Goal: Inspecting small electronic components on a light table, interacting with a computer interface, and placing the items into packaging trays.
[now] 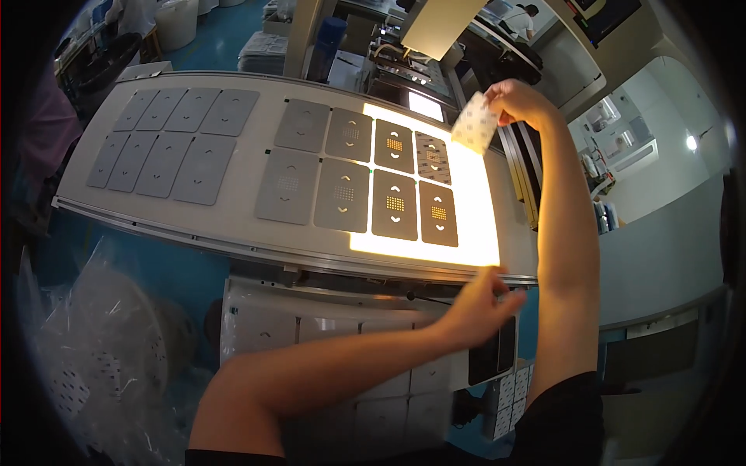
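My right hand [517,102] is raised past the far right corner of the worktable [194,85], pinching a small white sheet [475,124] with a repeating printed pattern. Below the sheet glows a bright light panel [475,206] set in the tabletop. Several thin grey rectangular plates lie on or beside it, such as one plate [395,204] with chevron cutouts and a grid of small holes that shine through. The far right plate [433,158] shows dark streaky marks. My left hand [483,309], smeared by motion, hovers by the table's near right edge; its fingers are unclear.
More grey plates [186,169] lie in rows on the table's left. Below the near edge, a lower white surface [268,314] carries further plates. A clear plastic bag [101,334] of patterned scraps stands lower left. Machinery [396,66] is behind, and another person [519,22] farther back.
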### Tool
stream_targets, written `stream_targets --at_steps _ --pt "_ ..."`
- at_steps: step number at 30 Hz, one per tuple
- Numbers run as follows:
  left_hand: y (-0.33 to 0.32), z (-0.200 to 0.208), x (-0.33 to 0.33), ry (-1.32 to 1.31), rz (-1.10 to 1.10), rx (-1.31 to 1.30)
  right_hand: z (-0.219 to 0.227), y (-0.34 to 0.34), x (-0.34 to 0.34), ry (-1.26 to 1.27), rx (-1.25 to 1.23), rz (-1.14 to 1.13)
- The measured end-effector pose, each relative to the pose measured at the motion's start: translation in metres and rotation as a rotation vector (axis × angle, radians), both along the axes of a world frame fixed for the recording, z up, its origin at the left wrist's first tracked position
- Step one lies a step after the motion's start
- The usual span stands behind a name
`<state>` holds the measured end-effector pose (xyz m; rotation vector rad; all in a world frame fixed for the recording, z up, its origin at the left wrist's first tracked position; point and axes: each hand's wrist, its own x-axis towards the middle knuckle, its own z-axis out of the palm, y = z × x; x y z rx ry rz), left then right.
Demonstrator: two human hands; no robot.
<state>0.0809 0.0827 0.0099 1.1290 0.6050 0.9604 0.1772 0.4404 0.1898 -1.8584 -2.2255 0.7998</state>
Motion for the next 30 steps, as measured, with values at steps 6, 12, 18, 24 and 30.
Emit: stream_targets --at_steps 6,12,18,24,30 --pt "0.021 0.014 -0.011 -0.177 0.336 -0.206 0.016 -0.098 -0.009 -0.14 -0.524 0.47" --pt "0.017 0.007 -0.008 -0.352 0.084 -0.418 -0.001 -0.106 -0.036 -0.143 -0.809 0.483" --pt "-0.005 -0.012 0.002 0.361 -0.027 0.38 -0.051 0.07 -0.02 -0.172 0.001 0.187" --pt "-0.016 -0.024 0.008 0.524 -0.307 0.706 -0.168 0.194 0.003 -0.237 0.625 0.159" --pt "-0.018 -0.028 0.013 0.514 -0.289 0.799 -0.196 0.211 0.0 -0.348 0.678 -0.006"
